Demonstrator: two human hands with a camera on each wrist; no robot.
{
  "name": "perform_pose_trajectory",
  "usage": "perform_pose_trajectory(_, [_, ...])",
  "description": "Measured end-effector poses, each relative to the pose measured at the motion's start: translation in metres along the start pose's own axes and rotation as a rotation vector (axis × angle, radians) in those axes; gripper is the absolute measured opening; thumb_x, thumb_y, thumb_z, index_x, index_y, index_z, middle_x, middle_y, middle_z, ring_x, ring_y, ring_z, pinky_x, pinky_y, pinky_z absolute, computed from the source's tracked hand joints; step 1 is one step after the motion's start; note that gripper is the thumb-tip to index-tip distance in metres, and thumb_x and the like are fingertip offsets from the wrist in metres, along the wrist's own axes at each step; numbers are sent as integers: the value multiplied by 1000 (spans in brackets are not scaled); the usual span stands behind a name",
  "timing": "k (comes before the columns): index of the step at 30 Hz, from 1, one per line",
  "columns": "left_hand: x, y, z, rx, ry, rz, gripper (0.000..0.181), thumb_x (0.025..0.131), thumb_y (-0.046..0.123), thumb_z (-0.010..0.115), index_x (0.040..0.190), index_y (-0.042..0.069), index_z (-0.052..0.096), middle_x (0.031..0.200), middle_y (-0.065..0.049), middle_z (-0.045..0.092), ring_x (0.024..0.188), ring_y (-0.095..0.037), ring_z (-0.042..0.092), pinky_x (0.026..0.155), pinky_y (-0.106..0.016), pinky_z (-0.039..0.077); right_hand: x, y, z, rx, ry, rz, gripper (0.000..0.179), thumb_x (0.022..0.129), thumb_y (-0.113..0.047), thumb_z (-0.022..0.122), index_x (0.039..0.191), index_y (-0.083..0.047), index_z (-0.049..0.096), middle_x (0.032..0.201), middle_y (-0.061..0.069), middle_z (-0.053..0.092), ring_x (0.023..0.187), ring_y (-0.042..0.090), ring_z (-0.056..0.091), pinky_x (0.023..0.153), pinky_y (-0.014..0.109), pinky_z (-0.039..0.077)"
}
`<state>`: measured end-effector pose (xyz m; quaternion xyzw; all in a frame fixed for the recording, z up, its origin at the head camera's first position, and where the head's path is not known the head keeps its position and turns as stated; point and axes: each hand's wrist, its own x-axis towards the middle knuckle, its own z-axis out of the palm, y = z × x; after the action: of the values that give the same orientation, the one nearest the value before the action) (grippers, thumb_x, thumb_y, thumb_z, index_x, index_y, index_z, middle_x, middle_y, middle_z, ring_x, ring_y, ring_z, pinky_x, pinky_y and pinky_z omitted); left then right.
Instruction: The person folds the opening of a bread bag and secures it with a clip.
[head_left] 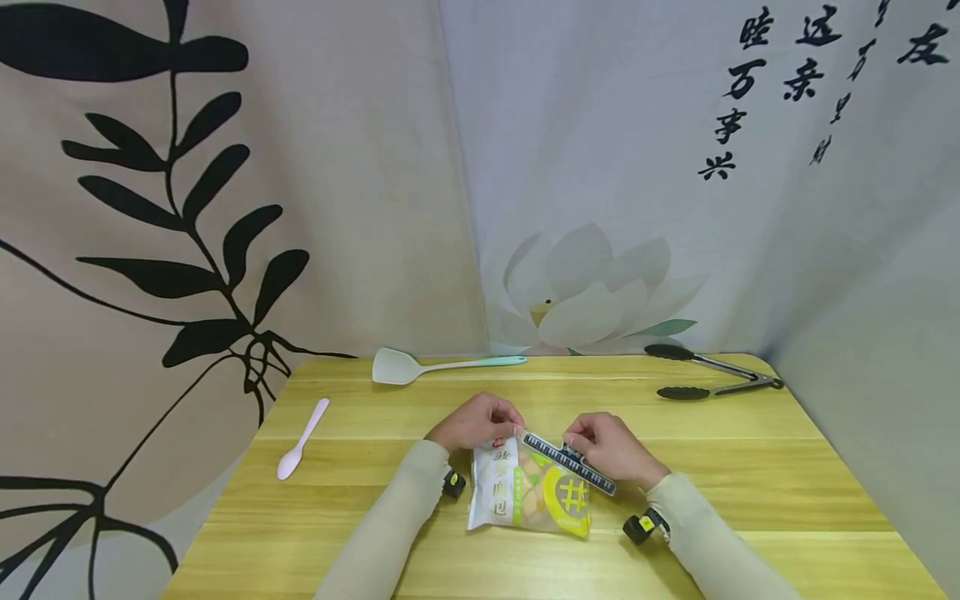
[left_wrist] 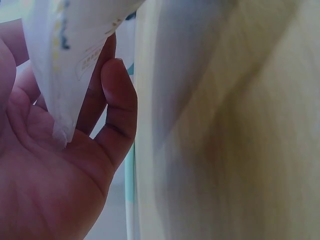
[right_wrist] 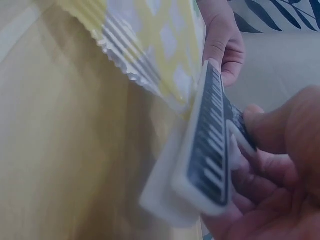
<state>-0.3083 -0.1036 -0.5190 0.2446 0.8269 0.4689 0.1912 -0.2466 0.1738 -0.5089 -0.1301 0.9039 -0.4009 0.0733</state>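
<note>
White-and-yellow, partly clear plastic bag point(head_left: 495, 493) with pale rounded pieces point(head_left: 531, 502) inside is between 2 hands at the yellow wood-grain table point(head_left: 300, 550). The left hand point(head_left: 480, 422) pinches the bag's top corner between thumb and fingers; the right hand's point(head_left: 615, 446) thumb and fingers clamp the handle of a black-and-white piano-key clip point(head_left: 566, 463) along the bag's upper right edge. Beyond the bag lies a white-bladed, turquoise-handled spatula point(head_left: 395, 367); left of it, a pink spoon point(head_left: 307, 435); right and beyond, black-tipped metal tongs point(head_left: 682, 392).
</note>
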Motion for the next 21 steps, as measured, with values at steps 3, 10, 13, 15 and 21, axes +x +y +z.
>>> perform_pose_trajectory(3, [-1, 2, 0, -5, -3, -1, 8, 100, 17, 74, 99, 13, 81, 87, 3, 76, 72, -9, 60, 64, -23, 49, 0, -1, 1, 5, -1, -4, 10, 104, -18, 68, 99, -12, 75, 88, -2, 71, 80, 12, 63, 72, 28, 54])
perform_pose_trajectory(10, [-2, 4, -1, 0, -5, -10, 8, 100, 19, 75, 99, 14, 81, 89, 2, 77, 75, -9, 62, 67, -24, 50, 1, -3, 2, 33, -18, -7, 12, 104, -19, 68, 98, -10, 74, 88, -1, 71, 79, 12, 63, 72, 28, 55])
perform_pose_trajectory(13, [-1, 2, -1, 8, -5, -10, 8, 100, 20, 75, 99, 14, 81, 88, 3, 77, 75, -8, 62, 66, -24, 50, 1, -2, 3, 44, -28, -2, 12, 104, -19, 68, 98, -10, 74, 88, -1, 71, 79, 13, 64, 71, 28, 55])
perform_pose_trajectory(15, [-1, 2, 0, 11, -6, -8, 8, 100, 19, 75, 98, 15, 81, 88, 4, 77, 74, -8, 61, 66, -24, 50, 1, -1, 3, 50, -35, 2, 12, 104, -19, 68, 99, -11, 74, 88, -1, 71, 79, 13, 65, 71, 28, 56])
perform_pose_trajectory(21, [-1, 0, -1, 0, -4, -4, 8, 100, 20, 74, 98, 17, 81, 86, 5, 76, 72, -9, 60, 64, -24, 49, 3, 1, 1, 57, -46, -11, 14, 104, -22, 68, 101, -11, 75, 89, -2, 72, 81, 14, 66, 73, 31, 57])
